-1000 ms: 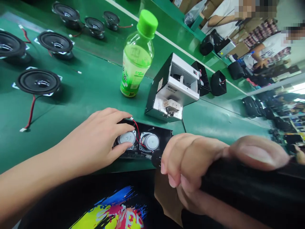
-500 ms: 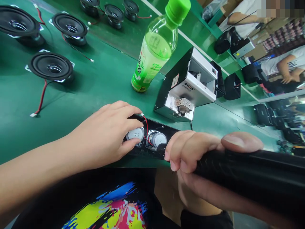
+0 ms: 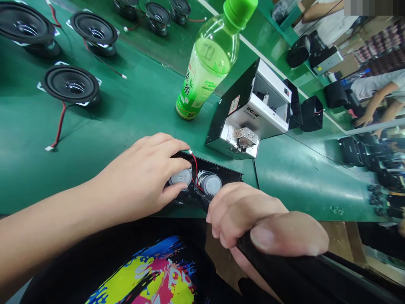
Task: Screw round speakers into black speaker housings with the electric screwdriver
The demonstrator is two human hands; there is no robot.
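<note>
In front of me lies a black speaker panel with two small speakers seated in it, their round grey magnet backs facing up. My left hand grips the panel at its left end, fingers and thumb curved around the left speaker. A red wire with a white plug rises by its fingertips. My right hand is wrapped around a thick black electric screwdriver. Its narrow end points at the near edge of the right speaker; the exact tip is hard to make out.
A green tea bottle and a silver-black WEIXIN machine stand just beyond the panel. Several loose speakers with wires lie on the green table at left. Black housings and other people's arms are at right.
The screwdriver has swung: its rear end has dropped, and the narrow end has shifted left, nearer the right speaker. My left hand stays on the panel. The view has shifted slightly.
</note>
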